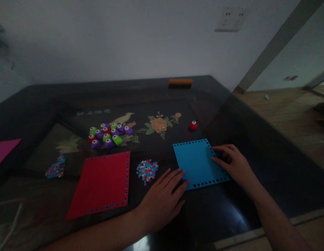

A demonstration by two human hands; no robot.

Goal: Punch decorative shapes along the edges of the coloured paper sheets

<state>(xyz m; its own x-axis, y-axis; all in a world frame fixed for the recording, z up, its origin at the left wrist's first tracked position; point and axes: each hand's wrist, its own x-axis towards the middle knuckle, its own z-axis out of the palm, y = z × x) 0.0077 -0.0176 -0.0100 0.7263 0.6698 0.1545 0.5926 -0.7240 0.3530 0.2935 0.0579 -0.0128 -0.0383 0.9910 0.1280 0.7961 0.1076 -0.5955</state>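
A blue sheet of paper lies flat on the dark table, with small shapes punched along its top, right and bottom edges. My left hand lies over its left edge, fingers stretched out and fingertips on the paper. At the right edge is my right hand, thumb and forefinger apart and touching the sheet, closed on nothing. Beyond the sheet sits a small red craft punch with a round eye-like top. Left of the blue sheet is a heap of small coloured paper cutouts.
A red sheet with punched edges lies at left, beside a second pile of cutouts. Several purple, green and red punches are grouped behind it. A pink sheet is far left; an orange-brown bar lies at the back.
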